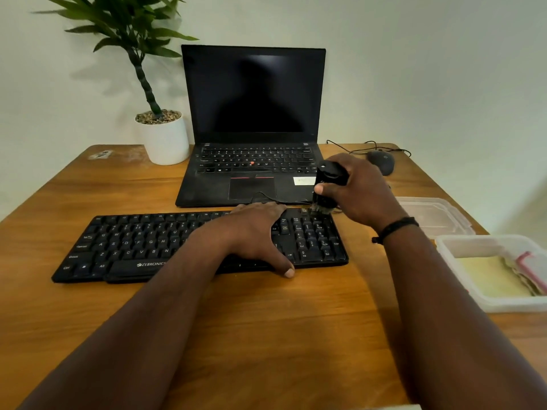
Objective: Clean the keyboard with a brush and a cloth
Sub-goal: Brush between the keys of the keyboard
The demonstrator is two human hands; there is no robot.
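Hands: right [359,190] grips bristly brush [327,187] on keyboard [133,247].

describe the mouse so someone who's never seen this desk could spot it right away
Start at the open laptop at the back of the wooden desk. Right of it, near the desk's far right corner, lies the mouse. It is the only small dark rounded lump there, with a thin black cable beside it.

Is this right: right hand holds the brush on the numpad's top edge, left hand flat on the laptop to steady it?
Not quite. In the head view the left hand lies flat on the keyboard, not the laptop, which stands untouched behind it. The rest holds: the right hand holds the brush, bristles at the numpad's top edge.
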